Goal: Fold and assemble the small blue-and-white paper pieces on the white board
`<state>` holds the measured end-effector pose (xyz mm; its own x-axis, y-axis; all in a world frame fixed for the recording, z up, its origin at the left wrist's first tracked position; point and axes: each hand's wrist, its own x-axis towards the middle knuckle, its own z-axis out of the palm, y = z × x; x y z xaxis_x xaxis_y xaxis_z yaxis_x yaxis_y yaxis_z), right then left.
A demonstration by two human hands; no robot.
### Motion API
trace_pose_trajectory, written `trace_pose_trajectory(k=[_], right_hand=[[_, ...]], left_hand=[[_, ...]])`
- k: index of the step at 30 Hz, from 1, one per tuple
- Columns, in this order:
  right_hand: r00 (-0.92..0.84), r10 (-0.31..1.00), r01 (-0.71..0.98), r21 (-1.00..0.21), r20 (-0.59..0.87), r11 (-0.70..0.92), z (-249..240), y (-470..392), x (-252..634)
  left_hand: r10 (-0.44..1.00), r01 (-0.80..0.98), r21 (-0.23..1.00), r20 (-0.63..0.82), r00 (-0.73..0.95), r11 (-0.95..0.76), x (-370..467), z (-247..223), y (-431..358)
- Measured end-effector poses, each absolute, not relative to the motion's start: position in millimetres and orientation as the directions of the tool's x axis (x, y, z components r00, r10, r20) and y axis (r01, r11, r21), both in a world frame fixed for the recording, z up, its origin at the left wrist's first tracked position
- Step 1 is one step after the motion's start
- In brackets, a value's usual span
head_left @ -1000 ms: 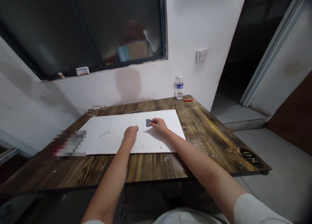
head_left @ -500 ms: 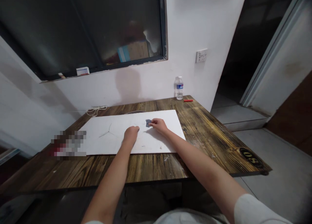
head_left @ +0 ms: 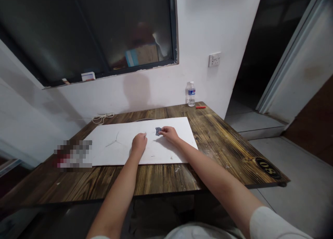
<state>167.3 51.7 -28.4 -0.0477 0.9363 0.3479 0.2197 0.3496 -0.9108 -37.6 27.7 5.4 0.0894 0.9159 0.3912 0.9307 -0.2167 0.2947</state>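
Note:
A large white board with a few thin dark lines drawn on it lies across the wooden table. My right hand pinches a small, flat, dark blue-grey patterned piece over the board's right half; its kind is too small to tell. My left hand is closed just left of it, low over the board. A pale tip shows by its thumb, and whatever those fingers hold, if anything, I cannot make out. A gap separates the two hands.
A clear plastic bottle and a red pen-like stick are at the table's back right. A coiled white cord lies at the back left. Something pixelated covers the left end of the board. A wall with a window stands behind.
My left hand has shifted slightly left and turned a little, and its thumb tip looks paler. My right hand holds the patterned piece in the same place.

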Motion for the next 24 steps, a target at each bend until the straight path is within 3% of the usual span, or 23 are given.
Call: trace_pose_trajectory(k=[5, 8, 13, 24], right_hand=[[-0.045, 0.942, 0.202, -0.92, 0.334, 0.336, -28.3, 52.2, 168.1], [-0.049, 0.943, 0.199, -0.922, 0.33, 0.333, -28.1, 52.5, 168.2], [-0.083, 0.944, 0.194, -0.924, 0.32, 0.33, -26.6, 50.4, 167.3], [-0.174, 0.937, 0.185, -0.924, 0.303, 0.334, -16.7, 40.6, 165.1]], left_hand=[[0.883, 0.623, 0.707, 0.467, -0.055, -0.335, -33.0, -1.3, 30.9], [0.904, 0.393, 0.846, 0.42, -0.074, -0.361, -28.0, -4.3, 32.3], [0.928, 0.214, 0.909, 0.372, -0.025, -0.359, -23.0, -7.1, 34.3], [0.92, 0.157, 0.906, 0.389, 0.051, -0.392, -20.3, -6.4, 30.6]])
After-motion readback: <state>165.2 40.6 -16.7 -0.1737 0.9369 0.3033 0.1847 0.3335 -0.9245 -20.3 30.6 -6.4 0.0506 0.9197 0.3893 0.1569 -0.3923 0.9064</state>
